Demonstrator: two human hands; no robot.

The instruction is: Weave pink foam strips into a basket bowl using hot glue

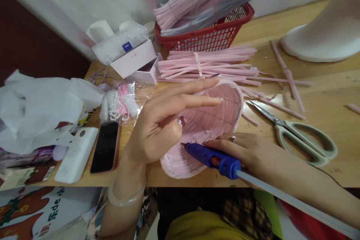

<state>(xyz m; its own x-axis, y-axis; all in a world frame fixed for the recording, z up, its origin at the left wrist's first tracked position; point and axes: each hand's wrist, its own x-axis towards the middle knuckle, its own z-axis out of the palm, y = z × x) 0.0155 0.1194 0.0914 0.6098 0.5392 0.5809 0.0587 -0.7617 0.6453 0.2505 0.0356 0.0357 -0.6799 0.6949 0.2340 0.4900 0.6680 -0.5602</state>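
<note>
A pink bowl-shaped piece (pixel 213 120), ribbed like rows of pipe cleaners with thin wires inside, tilts at the table's front edge. My left hand (pixel 160 120) holds it at the left and far rim. Two of its fingers stretch along the far rim, one over the hollow, while the thumb and another finger are curled together. A blue hot glue gun (pixel 213 157) is in my right hand (pixel 247 150), which is partly hidden behind it. The gun's nozzle points into the hollow, close under my left thumb. A long whitish glue stick (pixel 287 195) extends from its rear.
Scissors (pixel 284 123) lie right of the piece. Behind are bundled pink pipe cleaners (pixel 208 63) and a red basket (pixel 197 41) full of more. Left are a phone (pixel 105 148), a white device (pixel 77 153) and bagged beads (pixel 123 101). A white stand (pixel 317 45) is far right.
</note>
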